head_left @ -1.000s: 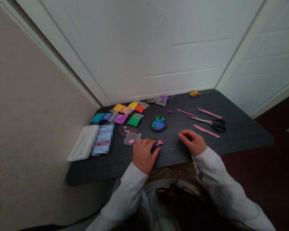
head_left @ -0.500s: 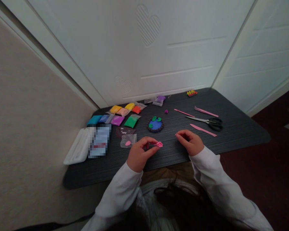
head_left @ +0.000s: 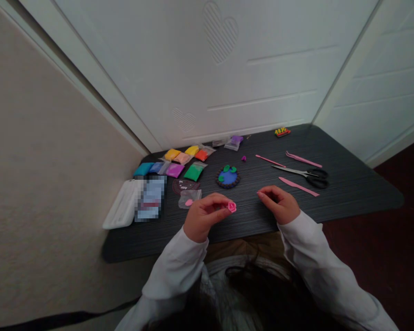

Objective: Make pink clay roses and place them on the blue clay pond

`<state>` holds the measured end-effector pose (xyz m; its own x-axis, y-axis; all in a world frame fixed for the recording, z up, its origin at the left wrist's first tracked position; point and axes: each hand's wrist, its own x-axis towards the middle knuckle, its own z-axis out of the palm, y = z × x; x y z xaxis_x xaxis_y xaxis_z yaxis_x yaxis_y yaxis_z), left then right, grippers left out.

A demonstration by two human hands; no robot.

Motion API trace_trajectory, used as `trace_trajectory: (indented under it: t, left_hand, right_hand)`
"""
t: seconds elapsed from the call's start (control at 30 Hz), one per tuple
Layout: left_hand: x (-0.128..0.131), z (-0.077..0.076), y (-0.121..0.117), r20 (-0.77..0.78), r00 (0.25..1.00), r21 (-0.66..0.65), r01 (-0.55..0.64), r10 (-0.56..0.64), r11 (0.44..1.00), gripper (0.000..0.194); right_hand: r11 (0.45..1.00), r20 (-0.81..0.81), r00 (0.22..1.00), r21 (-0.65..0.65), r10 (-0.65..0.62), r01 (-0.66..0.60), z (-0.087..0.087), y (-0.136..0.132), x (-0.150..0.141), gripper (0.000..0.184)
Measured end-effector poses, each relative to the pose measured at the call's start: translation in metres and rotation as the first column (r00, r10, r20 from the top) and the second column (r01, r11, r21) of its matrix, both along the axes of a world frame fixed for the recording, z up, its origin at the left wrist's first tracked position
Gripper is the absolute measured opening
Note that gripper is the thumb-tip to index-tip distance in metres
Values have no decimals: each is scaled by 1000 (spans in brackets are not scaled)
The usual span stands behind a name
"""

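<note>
A small pink clay flower (head_left: 231, 207) is pinched between the thumb and fingertips of my left hand (head_left: 204, 217), its folded petals turned up toward me. My right hand (head_left: 280, 204) hovers to the right with thumb and forefinger pressed together. Whatever is between those fingertips, if anything, is too small to tell. Beyond both hands lies a round blue clay pond (head_left: 230, 178) with a dark beaded rim and green leaf shapes. Left of my left hand is a clear bag (head_left: 195, 198) with a lump of pink clay (head_left: 188, 202).
Bags of coloured clay, including a green one (head_left: 194, 171), cover the table's left part. A white tray (head_left: 122, 202) stands at the left edge. Scissors (head_left: 308, 174), a pink knife tool (head_left: 298, 186), a thin pink stick (head_left: 271, 161) and pink tweezers (head_left: 303, 159) lie right.
My left hand has turned the pink clay flower so more of its petals face up. My right hand keeps its pinch. The whole view has shifted slightly.
</note>
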<state>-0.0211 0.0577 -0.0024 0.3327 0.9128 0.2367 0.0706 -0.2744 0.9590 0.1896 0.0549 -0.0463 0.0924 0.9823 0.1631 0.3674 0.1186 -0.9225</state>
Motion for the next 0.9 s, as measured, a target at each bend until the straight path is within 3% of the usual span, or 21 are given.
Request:
trace_trajectory:
  t: [0.13, 0.23, 0.33, 0.4, 0.67, 0.9]
  left_hand:
    - [-5, 2, 2, -45, 999, 16, -9, 9, 1000, 15]
    - [-16, 9, 8, -233, 969, 94, -61, 82, 994, 17]
    - [-27, 17, 26, -393, 902, 175, -119, 180, 977, 24]
    - [-31, 19, 45, -464, 873, 165, -80, 149, 983, 25]
    - [-25, -5, 126, -498, 867, 134, 50, 24, 990, 21]
    - [-21, -17, 145, -551, 833, 108, 131, -51, 985, 19]
  right_hand:
    - [1000, 13, 1000, -12, 6, -6, 1, 0, 2, 25]
    - [1000, 21, 1000, -16, 12, -11, 2, -1, 2, 25]
    - [1000, 21, 1000, -13, 18, -18, 2, 0, 1, 25]
    - [1000, 19, 1000, -7, 13, -13, 1, 0, 1, 25]
    - [1000, 8, 1000, -9, 16, -16, 2, 0, 1, 24]
    - [1000, -11, 1000, -16, 15, -16, 1, -1, 0, 24]
